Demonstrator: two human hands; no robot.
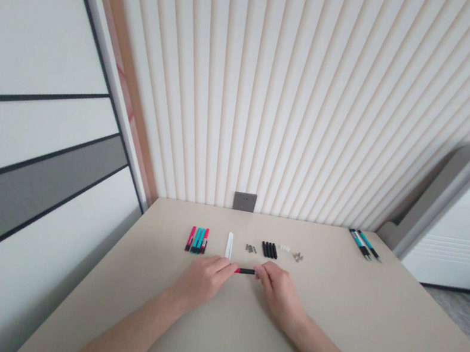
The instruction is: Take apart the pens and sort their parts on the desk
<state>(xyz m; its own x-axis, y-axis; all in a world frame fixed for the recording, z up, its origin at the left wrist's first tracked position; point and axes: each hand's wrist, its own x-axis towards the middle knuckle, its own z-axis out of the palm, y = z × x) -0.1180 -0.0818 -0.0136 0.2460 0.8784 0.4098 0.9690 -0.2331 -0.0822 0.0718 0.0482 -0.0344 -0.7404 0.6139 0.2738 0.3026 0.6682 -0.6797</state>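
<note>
Between my two hands a pen (247,271) with a pink barrel and black grip lies level, just above or on the table. My left hand (204,280) is closed around its pink end. The fingertips of my right hand (278,293) pinch the other end, by the black part; whether a small piece sits in them is hidden. Just beyond my left hand lie thin white refills (229,245). Farther left are several pink and teal pen barrels (197,240). Beyond my right hand are small grey springs (251,249) and a row of black grips (270,250).
Small white pieces (284,248) and metallic tips (298,257) lie right of the black grips. Teal and black pens (364,245) rest at the table's back right. A dark wall socket (244,201) sits behind the table (206,341). A white cabinet (20,259) stands at left.
</note>
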